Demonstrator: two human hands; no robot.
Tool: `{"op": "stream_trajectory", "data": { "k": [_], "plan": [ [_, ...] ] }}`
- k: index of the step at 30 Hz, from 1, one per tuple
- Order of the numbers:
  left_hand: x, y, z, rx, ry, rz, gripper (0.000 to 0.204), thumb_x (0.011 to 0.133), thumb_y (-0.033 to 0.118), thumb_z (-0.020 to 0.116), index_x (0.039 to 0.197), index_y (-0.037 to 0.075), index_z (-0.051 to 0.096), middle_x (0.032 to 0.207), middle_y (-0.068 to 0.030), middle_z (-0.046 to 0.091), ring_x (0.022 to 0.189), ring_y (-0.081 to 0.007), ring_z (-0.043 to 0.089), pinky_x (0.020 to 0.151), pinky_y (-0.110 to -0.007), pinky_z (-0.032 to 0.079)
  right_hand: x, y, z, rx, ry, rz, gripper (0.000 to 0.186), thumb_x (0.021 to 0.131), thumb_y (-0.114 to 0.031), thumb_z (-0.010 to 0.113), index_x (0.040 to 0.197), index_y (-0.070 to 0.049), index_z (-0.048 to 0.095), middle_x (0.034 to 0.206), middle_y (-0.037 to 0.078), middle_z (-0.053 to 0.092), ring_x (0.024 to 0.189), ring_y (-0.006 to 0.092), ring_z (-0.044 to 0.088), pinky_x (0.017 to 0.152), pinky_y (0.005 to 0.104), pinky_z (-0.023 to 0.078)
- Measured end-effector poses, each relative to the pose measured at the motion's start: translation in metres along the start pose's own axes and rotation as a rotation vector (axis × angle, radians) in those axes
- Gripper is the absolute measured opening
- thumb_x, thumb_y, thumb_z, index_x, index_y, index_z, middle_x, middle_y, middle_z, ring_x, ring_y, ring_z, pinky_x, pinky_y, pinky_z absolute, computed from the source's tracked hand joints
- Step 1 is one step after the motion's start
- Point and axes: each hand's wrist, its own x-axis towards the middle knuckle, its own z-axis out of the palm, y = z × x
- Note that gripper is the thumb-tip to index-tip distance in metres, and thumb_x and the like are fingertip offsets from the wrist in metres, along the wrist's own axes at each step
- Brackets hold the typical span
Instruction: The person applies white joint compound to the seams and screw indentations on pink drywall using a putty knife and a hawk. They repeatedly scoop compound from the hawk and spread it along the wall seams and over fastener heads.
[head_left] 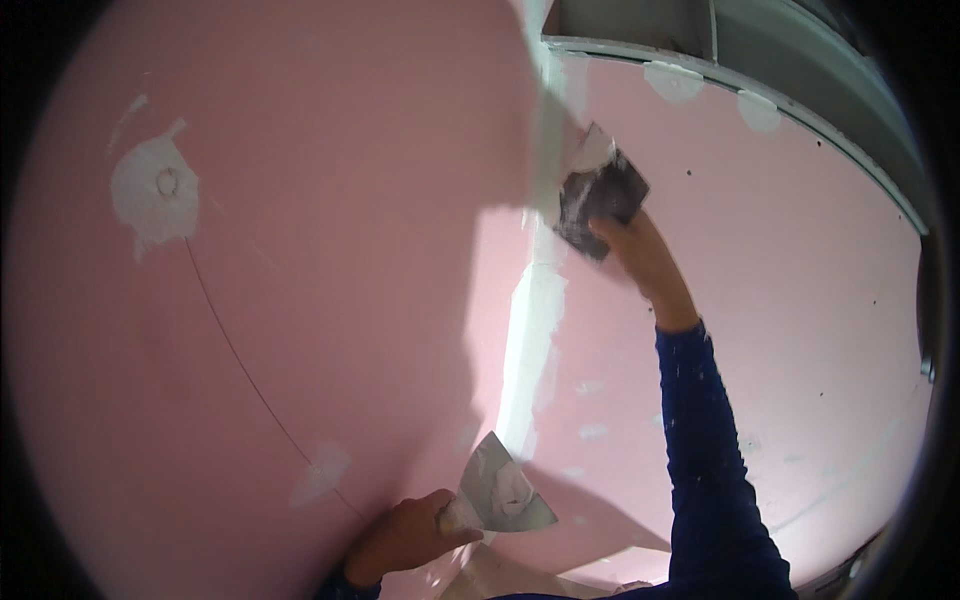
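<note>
My right hand [632,248] grips dark wide blade [600,200] by white corner strip [530,335], left hand [415,528] below grips pale blade [487,468] with filler lump [513,490]; strip coated between hands, dark dots [689,173] rightward look unfilled

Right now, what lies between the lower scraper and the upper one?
In the head view, part of the white filler strip and some pink wall lie between the lower scraper and the upper scraper.

Left fingers [434,502] hold a grey scraper [491,490], right fingers [611,232] a dark trowel [610,187].
</note>
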Motion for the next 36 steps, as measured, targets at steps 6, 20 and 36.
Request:
{"op": "stream_trajectory", "data": {
  "k": [6, 20, 36],
  "plan": [
    [-0.002, 0.004, -0.004, -0.009, -0.01, 0.0, 0.073, 0.089, 0.059, 0.075, 0.126, -0.003, 0.061, 0.097, -0.0233, 0.074, 0.089, -0.0389, 0.073, 0.082, -0.046, 0.057, 0.051, -0.006, 0.004, -0.358, -0.057, 0.217, 0.047, 0.088, -0.022, 0.062, 0.124, 0.009, 0.064, 0.104, 0.018, 0.072, 0.091, 0.0265, 0.067, 0.083, 0.0382, 0.053],
    [0.001, -0.009, 0.003, -0.012, 0.061, 0.083, 0.068, 0.088, 0.05, 0.081, 0.126, -0.003, 0.061, 0.085, -0.0145, 0.073, 0.066, -0.0212, 0.07, 0.064, -0.036, 0.057, 0.005, -0.041, 0.03, -0.606, -0.068, -0.107, 0.036, 0.095, -0.027, 0.058, 0.091, 0.008, 0.066, 0.081, 0.025, 0.067, 0.069, 0.0358, 0.064, 0.067, 0.0457, 0.05],
    [0.005, -0.003, 0.0, -0.047, -0.047, -0.07, 0.073, 0.088, 0.058, 0.075, 0.129, 0.0, 0.061, 0.097, -0.021, 0.074, 0.086, -0.0348, 0.073, 0.08, -0.044, 0.057, 0.132, -0.027, -0.003, -0.701, 0.251, -0.861, 0.049, 0.096, -0.003, 0.058, 0.145, -0.008, 0.056, 0.143, 0.019, 0.061, 0.131, 0.0395, 0.057, 0.117, 0.0461, 0.043]
  ]
}}
